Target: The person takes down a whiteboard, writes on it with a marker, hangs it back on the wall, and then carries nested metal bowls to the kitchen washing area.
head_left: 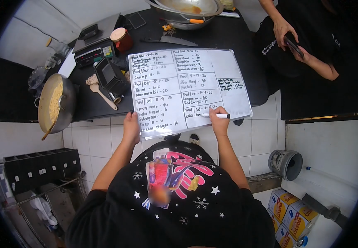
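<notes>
The whiteboard (230,64) is white with black lettering, the marker (224,116) white and black, the shirt (174,208) black with white stars (215,190).

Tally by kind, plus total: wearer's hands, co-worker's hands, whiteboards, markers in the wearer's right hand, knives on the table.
Wearer's hands: 2 (left hand, right hand)
Co-worker's hands: 2
Whiteboard: 1
Marker in right hand: 1
Knife on table: 1
Total: 7
</notes>
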`<act>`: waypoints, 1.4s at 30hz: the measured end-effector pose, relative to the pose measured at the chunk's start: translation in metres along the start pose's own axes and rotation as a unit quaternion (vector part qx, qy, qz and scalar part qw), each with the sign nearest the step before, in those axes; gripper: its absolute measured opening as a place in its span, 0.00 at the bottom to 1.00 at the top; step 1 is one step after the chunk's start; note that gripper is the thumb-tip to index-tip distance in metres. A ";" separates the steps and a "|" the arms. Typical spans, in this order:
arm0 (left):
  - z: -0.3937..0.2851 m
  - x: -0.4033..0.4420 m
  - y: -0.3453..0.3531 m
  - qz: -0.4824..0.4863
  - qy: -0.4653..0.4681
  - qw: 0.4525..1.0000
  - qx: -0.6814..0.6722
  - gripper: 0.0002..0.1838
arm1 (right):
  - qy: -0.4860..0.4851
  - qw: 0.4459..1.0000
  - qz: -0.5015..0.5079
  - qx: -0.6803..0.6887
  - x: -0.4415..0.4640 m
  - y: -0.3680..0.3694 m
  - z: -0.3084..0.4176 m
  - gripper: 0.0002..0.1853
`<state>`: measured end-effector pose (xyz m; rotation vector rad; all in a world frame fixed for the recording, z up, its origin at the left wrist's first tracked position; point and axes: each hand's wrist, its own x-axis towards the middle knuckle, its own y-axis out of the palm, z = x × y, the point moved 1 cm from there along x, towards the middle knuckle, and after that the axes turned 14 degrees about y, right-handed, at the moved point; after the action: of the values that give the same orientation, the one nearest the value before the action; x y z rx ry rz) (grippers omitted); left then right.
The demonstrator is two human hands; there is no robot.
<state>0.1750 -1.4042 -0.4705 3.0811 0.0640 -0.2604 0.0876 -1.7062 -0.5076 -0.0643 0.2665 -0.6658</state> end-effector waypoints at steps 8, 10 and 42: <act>-0.003 -0.002 0.004 -0.004 0.002 1.000 -0.006 0.09 | -0.028 0.999 -0.038 0.007 0.005 0.001 -0.006 0.14; -0.001 -0.001 0.003 -0.008 -0.001 1.000 -0.002 0.09 | -0.024 0.999 -0.032 0.011 0.003 0.001 -0.003 0.14; 0.003 0.001 0.003 -0.001 -0.002 1.000 0.011 0.10 | 0.017 0.999 -0.026 -0.007 0.007 -0.008 -0.009 0.14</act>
<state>0.1753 -1.4078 -0.4738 3.1024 0.0639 -0.2693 0.0858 -1.7164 -0.5172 -0.0733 0.3034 -0.7170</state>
